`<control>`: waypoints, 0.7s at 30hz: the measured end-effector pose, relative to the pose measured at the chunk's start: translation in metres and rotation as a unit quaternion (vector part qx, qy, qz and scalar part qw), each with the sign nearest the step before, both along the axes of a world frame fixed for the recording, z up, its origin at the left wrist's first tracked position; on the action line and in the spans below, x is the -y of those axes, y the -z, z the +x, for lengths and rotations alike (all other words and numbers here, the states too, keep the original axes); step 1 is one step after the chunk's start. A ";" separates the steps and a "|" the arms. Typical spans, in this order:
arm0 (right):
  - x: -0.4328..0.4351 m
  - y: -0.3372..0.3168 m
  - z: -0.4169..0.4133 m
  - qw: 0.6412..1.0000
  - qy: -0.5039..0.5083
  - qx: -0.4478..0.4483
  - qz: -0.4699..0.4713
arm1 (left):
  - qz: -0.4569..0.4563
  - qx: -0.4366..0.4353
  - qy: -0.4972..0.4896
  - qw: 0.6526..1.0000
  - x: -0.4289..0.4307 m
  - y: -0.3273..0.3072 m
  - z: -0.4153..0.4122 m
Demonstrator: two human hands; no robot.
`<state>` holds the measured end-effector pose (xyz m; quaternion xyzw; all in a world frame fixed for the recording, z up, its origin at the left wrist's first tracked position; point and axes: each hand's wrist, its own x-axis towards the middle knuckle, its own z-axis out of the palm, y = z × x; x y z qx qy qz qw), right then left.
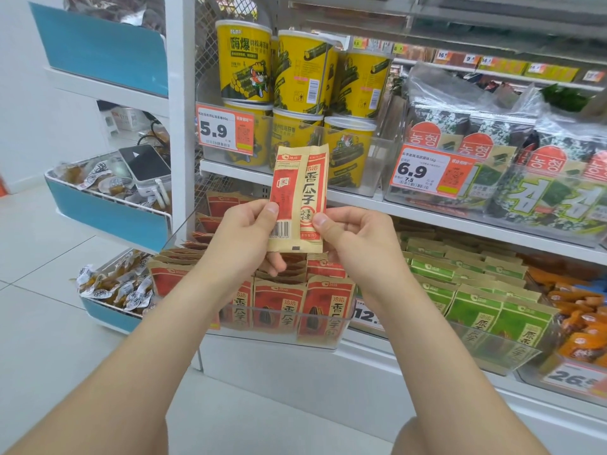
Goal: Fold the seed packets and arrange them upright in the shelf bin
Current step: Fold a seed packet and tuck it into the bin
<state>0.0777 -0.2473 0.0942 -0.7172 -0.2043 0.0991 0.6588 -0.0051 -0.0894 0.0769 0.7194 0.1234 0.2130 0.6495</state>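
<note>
Seed packet, a narrow red-and-tan pouch that seems folded lengthwise, stands upright at centre frame, pinched by its lower side edges between thumb and fingers of the left hand and the right hand. It looks light, thin and easily creased, so those side edges seem the safest hold. Just below and behind, the clear shelf bin holds matching packets upright, its middle rows hidden by the hands; the fingers behind the packet are out of sight, and its top partly covers the yellow canisters on the shelf above.
</note>
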 end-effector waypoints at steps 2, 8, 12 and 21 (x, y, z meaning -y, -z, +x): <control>0.000 -0.002 -0.002 1.000 -0.007 -0.005 -0.006 | 0.057 -0.004 -0.014 0.998 0.001 0.001 -0.001; 0.004 0.001 -0.005 1.000 -0.026 0.002 -0.014 | 0.136 0.000 0.019 0.990 0.001 0.004 -0.002; 0.004 0.001 -0.004 0.999 -0.007 0.034 -0.026 | 0.219 0.007 0.029 0.975 0.004 0.005 -0.003; -0.001 0.002 -0.008 0.967 0.037 0.226 -0.111 | 0.178 -0.012 0.061 0.982 0.001 -0.004 -0.008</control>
